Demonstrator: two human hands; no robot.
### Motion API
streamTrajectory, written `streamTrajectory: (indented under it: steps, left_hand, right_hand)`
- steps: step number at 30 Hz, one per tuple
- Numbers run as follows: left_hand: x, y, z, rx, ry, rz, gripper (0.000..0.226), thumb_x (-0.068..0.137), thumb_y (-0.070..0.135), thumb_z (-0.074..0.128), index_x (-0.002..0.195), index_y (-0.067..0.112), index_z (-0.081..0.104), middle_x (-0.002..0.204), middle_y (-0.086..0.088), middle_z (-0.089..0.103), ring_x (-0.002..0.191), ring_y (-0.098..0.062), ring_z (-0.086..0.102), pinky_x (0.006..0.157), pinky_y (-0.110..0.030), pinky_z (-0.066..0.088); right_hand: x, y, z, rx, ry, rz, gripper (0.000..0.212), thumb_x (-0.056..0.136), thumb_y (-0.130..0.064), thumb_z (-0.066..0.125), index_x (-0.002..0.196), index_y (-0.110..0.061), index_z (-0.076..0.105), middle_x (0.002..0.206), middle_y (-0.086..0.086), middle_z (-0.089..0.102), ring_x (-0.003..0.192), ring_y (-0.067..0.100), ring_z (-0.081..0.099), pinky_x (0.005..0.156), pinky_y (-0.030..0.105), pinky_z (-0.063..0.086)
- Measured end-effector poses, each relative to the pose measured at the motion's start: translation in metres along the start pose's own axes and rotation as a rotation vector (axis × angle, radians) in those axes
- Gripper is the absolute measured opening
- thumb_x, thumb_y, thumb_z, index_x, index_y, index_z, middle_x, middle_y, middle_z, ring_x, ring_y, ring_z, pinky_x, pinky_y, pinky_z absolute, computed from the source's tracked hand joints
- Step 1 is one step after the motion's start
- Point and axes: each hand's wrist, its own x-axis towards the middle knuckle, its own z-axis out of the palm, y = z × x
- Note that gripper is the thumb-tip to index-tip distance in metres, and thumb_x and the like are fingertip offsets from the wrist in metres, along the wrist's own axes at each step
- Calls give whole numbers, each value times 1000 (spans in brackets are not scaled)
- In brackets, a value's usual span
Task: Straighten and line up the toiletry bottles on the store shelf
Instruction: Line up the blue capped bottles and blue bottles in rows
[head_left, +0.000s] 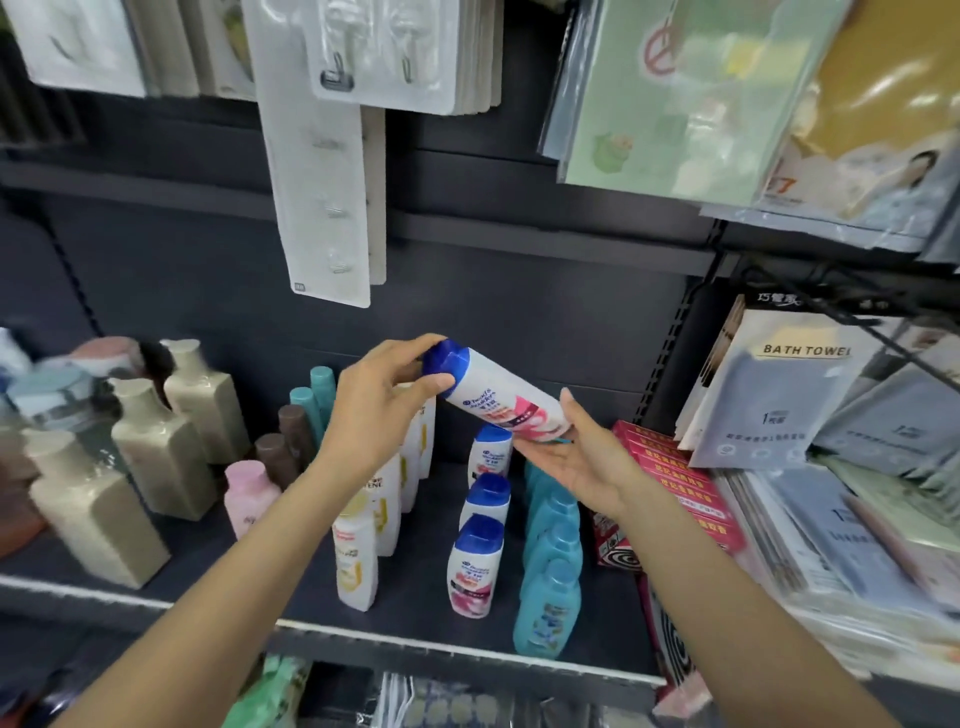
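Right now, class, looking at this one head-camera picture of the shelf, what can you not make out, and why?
- Head view: bottles at far left are motion-blurred; labels unreadable.
- Bottle rows behind the left hand are partly hidden by it.
- Base of the held shampoo bottle is covered by the right hand.
- Small print on the teal bottles is too small to read.
- Goods below the shelf edge are cut off by the frame.

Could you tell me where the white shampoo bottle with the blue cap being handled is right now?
The white shampoo bottle is mid-frame, held tilted above the row of matching bottles: left hand at its cap, right hand under its base.
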Motion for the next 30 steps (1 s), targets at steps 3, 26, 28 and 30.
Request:
streamTrajectory:
  steps: [3, 26, 28, 30]
  left_hand:
    - [-10, 5, -11, -128, -44, -79, 39, 84, 7, 66, 121, 17, 61, 108, 1, 67, 96, -5, 66, 80, -12, 50]
    - [-48, -18, -30, -317, -145, -230, 44, 75, 2, 73, 107, 29, 60, 112, 10, 65, 100, -2, 63, 78, -18, 54]
    - [-48, -19, -30, -341, -142, -212, 45, 75, -1, 73, 105, 30, 60, 112, 10, 65, 104, -4, 63, 84, -23, 54]
    - [-48, -19, -30, -366, -139, -202, 45, 75, -3, 72, 104, 29, 61, 113, 8, 65, 106, -8, 62, 87, -27, 54]
  right_hand:
    - [-12, 1, 8, 173, 10, -45, 37, 89, -28, 61, 107, 4, 57, 109, 25, 63, 102, 31, 64, 75, 34, 59]
    - [-75, 4, 10, -241, -149, -479, 55, 74, -6, 67, 126, -18, 54, 127, 3, 61, 119, 16, 57, 101, 30, 46]
    - [-78, 4, 12, -245, -151, -495, 50, 76, -2, 64, 121, -21, 56, 126, 3, 62, 118, 15, 58, 100, 30, 46]
    - [-80, 5, 13, -214, -167, -493, 57, 66, -8, 71, 119, -21, 58, 124, 3, 63, 118, 16, 58, 100, 30, 47]
